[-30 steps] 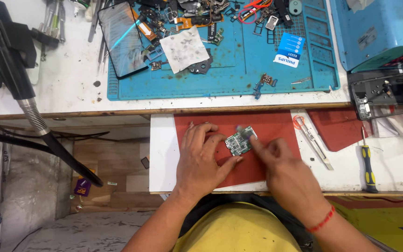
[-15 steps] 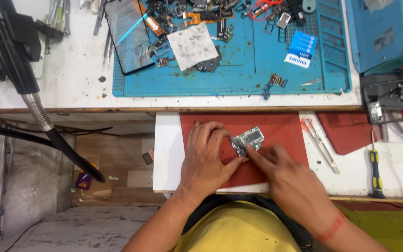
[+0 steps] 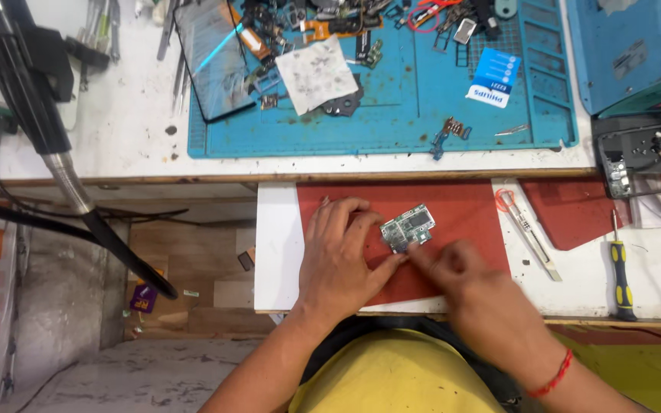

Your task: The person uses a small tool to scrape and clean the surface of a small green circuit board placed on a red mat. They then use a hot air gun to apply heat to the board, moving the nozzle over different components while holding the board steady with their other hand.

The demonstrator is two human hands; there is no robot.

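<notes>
Green fiberglass is what this is all about: a small circuit board point(image 3: 406, 228) lying flat on a red mat point(image 3: 468, 210), which covers part of a white pull-out shelf point(image 3: 275, 245) just below the main bench.

Closest to the camera, the left hand point(image 3: 338, 256) lies palm down on the mat with the fingers spread fairly wide, and the tips look like they're pinning the board's left edge. The right hand point(image 3: 460, 271) comes in from the lower right with fingers bunched narrow, tips touching the board's lower right edge. It's blurry, so I can't tell if it's pinching a tiny tool or just the board itself.

My take on handling: this thing looks very light, thin and stiff, but fragile where the little parts sit. I'd grab it by the bare edges only, never press down on the shielded cans.

Looks-wise it's roughly rectangular with notched corners, green with several silvery metal shields, sitting slightly tilted.

Just right of the mat there's a pair of tweezers point(image 3: 529, 237), then a yellow-handled screwdriver point(image 3: 621, 275) well apart from the board.

Farther up, the blue work mat point(image 3: 392, 130) holds a dark phone screen point(image 3: 212, 57), a grubby paper square point(image 3: 317, 73) and a pile of small parts.
</notes>
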